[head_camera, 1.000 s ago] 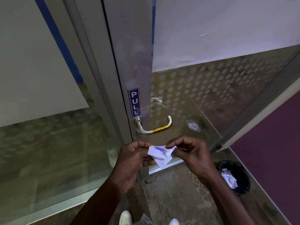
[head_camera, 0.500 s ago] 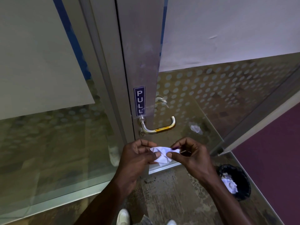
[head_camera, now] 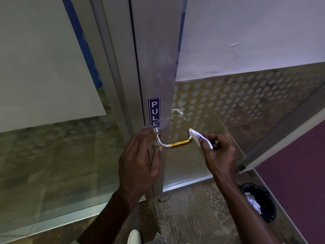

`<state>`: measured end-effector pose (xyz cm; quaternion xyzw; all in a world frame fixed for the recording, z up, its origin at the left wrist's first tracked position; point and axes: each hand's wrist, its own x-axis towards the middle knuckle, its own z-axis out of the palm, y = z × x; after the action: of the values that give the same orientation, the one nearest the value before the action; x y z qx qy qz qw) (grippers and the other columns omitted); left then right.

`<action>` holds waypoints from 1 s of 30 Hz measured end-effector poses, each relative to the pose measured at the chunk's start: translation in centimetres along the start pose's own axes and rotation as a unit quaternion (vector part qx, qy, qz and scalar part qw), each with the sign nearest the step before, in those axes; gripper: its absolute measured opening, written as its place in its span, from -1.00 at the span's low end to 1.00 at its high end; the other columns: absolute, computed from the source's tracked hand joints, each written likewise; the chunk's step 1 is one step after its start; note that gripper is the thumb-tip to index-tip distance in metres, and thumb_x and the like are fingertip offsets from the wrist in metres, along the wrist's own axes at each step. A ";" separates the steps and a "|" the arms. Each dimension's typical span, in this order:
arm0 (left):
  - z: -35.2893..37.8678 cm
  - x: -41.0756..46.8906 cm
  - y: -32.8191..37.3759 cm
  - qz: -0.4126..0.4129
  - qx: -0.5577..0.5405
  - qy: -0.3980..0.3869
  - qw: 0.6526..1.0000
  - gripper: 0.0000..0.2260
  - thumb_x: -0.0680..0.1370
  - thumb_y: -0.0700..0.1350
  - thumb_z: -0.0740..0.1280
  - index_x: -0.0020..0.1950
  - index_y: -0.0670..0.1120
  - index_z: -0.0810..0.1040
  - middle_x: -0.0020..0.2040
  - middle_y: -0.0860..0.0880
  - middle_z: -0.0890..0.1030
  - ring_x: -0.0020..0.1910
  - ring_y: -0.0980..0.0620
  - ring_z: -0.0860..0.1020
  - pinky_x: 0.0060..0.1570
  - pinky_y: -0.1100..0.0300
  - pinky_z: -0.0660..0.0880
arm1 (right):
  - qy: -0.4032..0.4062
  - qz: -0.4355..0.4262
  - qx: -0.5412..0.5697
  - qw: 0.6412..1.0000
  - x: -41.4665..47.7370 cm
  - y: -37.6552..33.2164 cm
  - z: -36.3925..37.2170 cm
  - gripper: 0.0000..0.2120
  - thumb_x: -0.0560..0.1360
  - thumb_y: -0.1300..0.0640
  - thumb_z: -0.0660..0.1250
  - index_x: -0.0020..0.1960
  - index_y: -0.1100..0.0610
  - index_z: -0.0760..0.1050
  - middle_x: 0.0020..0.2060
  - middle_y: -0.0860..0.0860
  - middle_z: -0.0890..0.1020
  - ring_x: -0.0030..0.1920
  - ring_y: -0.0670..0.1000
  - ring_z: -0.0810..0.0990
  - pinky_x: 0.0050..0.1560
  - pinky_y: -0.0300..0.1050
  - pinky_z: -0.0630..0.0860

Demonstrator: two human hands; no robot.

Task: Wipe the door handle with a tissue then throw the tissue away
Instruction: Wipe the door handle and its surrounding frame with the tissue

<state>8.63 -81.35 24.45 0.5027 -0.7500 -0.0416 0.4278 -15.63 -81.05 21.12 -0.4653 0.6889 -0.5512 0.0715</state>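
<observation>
A curved metal door handle [head_camera: 177, 143] with a gold middle section juts from the aluminium door frame, just below a blue PULL sticker [head_camera: 154, 112]. My right hand [head_camera: 219, 152] pinches a crumpled white tissue [head_camera: 198, 138], whose tip touches the handle's right end. My left hand [head_camera: 139, 159] has its fingers spread at the handle's left base, against the frame, with the thumb under the bend. It holds nothing. A black bin [head_camera: 260, 201] stands on the floor at the lower right.
The glass door [head_camera: 228, 106] with a dotted film stands open to the right. A fixed glass panel [head_camera: 52, 138] fills the left. The bin holds crumpled white tissues. A purple carpet [head_camera: 299, 164] lies at the far right. My white shoe [head_camera: 134, 236] shows at the bottom.
Both hands held the tissue together below the handle. Now they have risen and parted: the right hand carries the tissue to the handle's right end, the left hand rests at its base.
</observation>
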 end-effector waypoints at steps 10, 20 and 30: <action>-0.3 2.3 -2.3 0.051 0.119 0.060 0.990 -0.37 0.63 -0.10 0.51 0.62 -0.36 0.44 0.73 -0.38 0.26 0.76 -0.39 0.22 0.74 -0.21 0.28 | -0.190 -0.299 -0.163 0.921 0.0 2.0 1.0 -0.46 0.44 0.29 0.53 0.42 0.20 0.61 0.23 0.17 0.64 0.01 0.07 0.64 0.03 -0.28 0.45; 0.4 3.0 -4.7 0.035 0.180 0.020 0.983 -0.13 0.63 -0.04 0.42 0.81 -0.20 0.03 0.84 -0.23 -0.04 0.84 -0.05 -0.24 0.76 -0.22 0.21 | -0.304 -0.396 -0.191 0.845 4.9 1.4 -0.5 -0.35 0.46 0.56 0.44 0.47 0.13 0.59 0.28 0.12 0.70 0.16 0.13 0.73 -0.19 0.09 0.74; 1.1 3.2 -5.0 0.025 0.204 0.009 0.979 -0.03 0.61 -0.02 0.47 0.82 -0.16 -0.09 0.81 -0.08 -0.31 0.82 -0.04 -0.33 0.77 -0.19 0.17 | -0.233 -0.430 -0.263 0.832 2.9 0.7 2.4 -0.68 0.40 0.16 0.69 0.13 0.12 0.76 -0.03 0.01 0.78 -0.11 0.08 0.69 -0.47 -0.10 0.48</action>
<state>11.02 -86.71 23.16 0.5610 -0.7512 0.1270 0.3239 -16.18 -84.81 20.84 -0.8303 0.5014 -0.1996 -0.1390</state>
